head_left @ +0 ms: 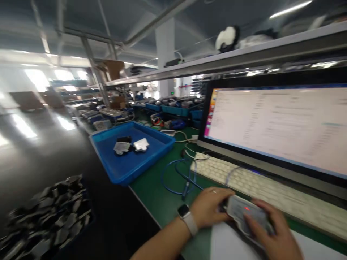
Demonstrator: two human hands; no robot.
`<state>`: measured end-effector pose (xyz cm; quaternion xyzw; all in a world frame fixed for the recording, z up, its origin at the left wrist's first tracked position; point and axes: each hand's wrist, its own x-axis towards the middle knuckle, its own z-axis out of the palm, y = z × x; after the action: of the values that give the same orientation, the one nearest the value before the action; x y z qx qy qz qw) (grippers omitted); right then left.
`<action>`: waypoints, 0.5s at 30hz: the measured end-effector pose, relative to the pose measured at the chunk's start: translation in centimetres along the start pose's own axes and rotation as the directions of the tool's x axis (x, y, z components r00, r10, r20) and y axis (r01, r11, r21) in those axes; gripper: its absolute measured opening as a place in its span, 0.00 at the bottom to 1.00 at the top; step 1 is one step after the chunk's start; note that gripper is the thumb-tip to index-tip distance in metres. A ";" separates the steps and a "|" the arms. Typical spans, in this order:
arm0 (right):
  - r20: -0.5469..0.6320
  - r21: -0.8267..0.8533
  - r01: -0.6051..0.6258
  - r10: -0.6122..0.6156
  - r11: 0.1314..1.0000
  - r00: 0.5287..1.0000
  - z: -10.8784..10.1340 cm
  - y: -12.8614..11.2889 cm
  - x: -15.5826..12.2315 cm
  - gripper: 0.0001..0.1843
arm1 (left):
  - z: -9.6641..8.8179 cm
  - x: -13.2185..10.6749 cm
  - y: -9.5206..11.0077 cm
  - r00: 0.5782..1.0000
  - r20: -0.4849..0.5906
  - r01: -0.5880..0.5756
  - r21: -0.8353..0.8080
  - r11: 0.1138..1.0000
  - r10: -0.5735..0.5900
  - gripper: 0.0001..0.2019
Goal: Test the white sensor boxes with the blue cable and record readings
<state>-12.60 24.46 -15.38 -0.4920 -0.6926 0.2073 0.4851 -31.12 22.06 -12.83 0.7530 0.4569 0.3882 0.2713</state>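
A flat, pale grey electronic device (pixel 238 211) with a small lit red light is held low in front of the keyboard. My right hand (pixel 279 234) is closed around its right side, with the thumb lying across its face. At the device's left end my left hand (pixel 210 206), wearing a watch on the wrist, is closed with thumb and fingers on the edge. Whether a plug sits between those fingers is hidden. Close to the left hand, a blue cable (pixel 175 192) lies looped on the green mat, its connector end showing.
A white keyboard (pixel 230 175) and a monitor (pixel 273 126) stand beyond my hands; white paper (pixel 225 242) lies beneath them. A blue tray (pixel 127 173) holds a few similar units. Below left, a bin holds many grey parts (pixel 62 213). A shelf (pixel 230 59) hangs overhead.
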 end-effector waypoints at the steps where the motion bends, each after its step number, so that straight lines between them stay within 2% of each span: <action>1: -0.002 -0.007 -0.019 0.019 1.000 1.000 -0.6 0.0 -0.2 0.21 | 0.0 0.0 -0.1 1.000 -0.010 0.018 -0.014 1.000 -0.019 0.27; 6: 0.027 0.028 -0.068 0.067 0.997 0.997 -0.5 -0.5 -0.2 0.17 | 0.1 -0.2 -0.7 1.000 -0.001 0.012 -0.078 0.997 -0.012 0.27; 15: 0.056 0.061 -0.060 0.056 0.996 0.997 -0.7 -1.0 -0.4 0.15 | 0.4 -0.2 -1.0 0.999 -0.010 0.033 -0.033 0.999 -0.034 0.27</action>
<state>-12.50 23.55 -14.48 -0.4907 -0.6840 0.2561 0.4751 -31.31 22.28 -13.93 0.7388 0.4645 0.3947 0.2876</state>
